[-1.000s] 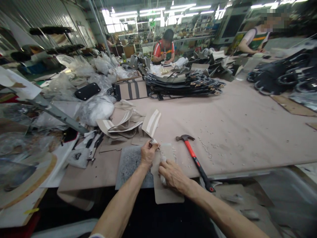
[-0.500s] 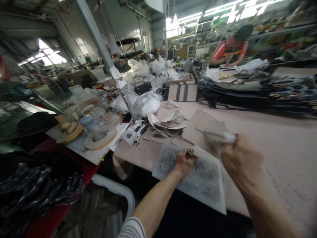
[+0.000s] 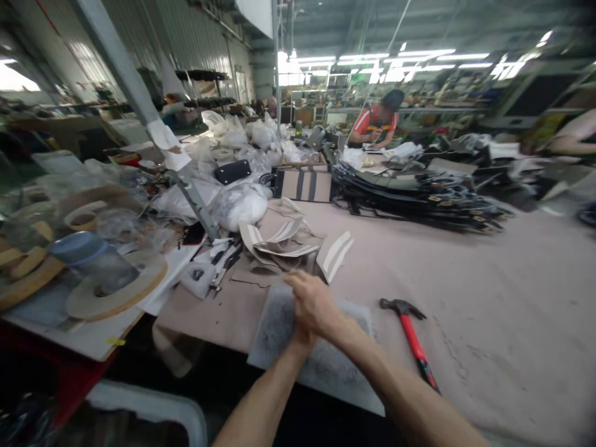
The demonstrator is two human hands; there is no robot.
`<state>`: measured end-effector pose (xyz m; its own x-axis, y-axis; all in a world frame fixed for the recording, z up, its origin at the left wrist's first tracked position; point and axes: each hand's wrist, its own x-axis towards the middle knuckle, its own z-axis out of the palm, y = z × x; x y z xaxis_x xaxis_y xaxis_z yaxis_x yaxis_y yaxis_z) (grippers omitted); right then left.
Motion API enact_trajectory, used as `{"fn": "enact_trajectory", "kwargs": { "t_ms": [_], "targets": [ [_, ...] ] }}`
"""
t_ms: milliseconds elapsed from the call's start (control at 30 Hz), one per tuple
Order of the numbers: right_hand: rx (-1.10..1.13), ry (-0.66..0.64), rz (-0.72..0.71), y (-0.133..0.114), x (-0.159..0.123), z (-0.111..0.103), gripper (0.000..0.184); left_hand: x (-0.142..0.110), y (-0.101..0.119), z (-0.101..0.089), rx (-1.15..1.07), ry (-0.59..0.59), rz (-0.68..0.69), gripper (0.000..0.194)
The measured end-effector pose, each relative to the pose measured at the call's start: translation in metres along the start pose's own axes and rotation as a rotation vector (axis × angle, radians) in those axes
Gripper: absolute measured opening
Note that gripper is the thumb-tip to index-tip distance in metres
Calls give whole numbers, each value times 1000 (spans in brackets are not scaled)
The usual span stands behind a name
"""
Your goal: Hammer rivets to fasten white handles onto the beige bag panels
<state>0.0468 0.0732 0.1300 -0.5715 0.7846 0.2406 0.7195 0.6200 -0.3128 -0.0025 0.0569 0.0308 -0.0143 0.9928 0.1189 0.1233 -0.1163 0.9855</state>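
Note:
My two hands meet over a scuffed whitish board [image 3: 344, 379] at the table's near edge. My right hand [image 3: 319, 304] lies across the front, its fingers curled in towards my left hand; what they grip, if anything, is hidden. Of my left hand [image 3: 303, 338] only the wrist side shows, with its fingers covered. Just beyond my fingertips sits a loose pile of grey-beige cut pieces [image 3: 284, 245]. A grey piece with white stripes [image 3: 336, 254] leans at the pile's right side. To the right, a claw hammer [image 3: 410, 335] with a red handle lies on the table.
Tape rolls [image 3: 121, 288] and a blue-lidded jar [image 3: 93, 257] stand on the left. A metal post [image 3: 149, 118] rises past plastic bags [image 3: 242, 202]. Stacked dark straps [image 3: 419, 198] and a striped panel [image 3: 305, 184] lie farther back. A co-worker [image 3: 375, 124] sits beyond.
My right hand has moved left from the board's right side to my left hand, letting go of the pale striped piece, which now rests by the pile. The view has swung right, showing the hammer.

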Motion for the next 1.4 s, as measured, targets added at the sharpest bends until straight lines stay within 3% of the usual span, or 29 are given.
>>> {"fn": "enact_trajectory", "kwargs": {
  "t_ms": [67,133,233,300,433,533,667,767,867,967,1033,1133,1267,1400],
  "targets": [
    [-84,26,129,64,13,-17,59,2,0,0,-29,-35,-19,8],
    [-238,-62,176,111,25,-27,71,3,1,0,-28,-66,-48,9],
    [-444,-228,124,148,43,-29,78,2,1,-1,-29,-81,-74,9],
    [-507,-265,81,156,53,-26,67,1,0,0,-44,-83,-84,11],
    [-574,-242,76,154,59,-26,33,2,-3,0,-56,-89,-86,14],
    [-608,-232,102,151,39,-37,27,3,-2,0,-34,-79,-86,14],
    [-620,-201,160,146,-21,-63,31,5,-3,0,-57,-58,-90,19],
    [-631,13,245,133,-86,-71,36,4,-8,-2,-191,55,-111,26],
    [-539,291,194,108,-152,-47,40,2,-11,-11,-251,280,-98,31],
    [-357,316,40,75,-201,-1,41,4,-7,-22,-209,353,-41,29],
    [-263,283,29,57,-220,27,40,8,0,-23,-187,255,-12,28],
    [-167,247,169,43,-233,47,38,19,13,-11,-160,-14,6,27],
    [-28,167,232,47,-238,40,36,32,20,20,-135,-301,-1,25],
    [41,86,258,50,-238,26,36,35,10,39,-130,-397,-19,23]
  ]
}}
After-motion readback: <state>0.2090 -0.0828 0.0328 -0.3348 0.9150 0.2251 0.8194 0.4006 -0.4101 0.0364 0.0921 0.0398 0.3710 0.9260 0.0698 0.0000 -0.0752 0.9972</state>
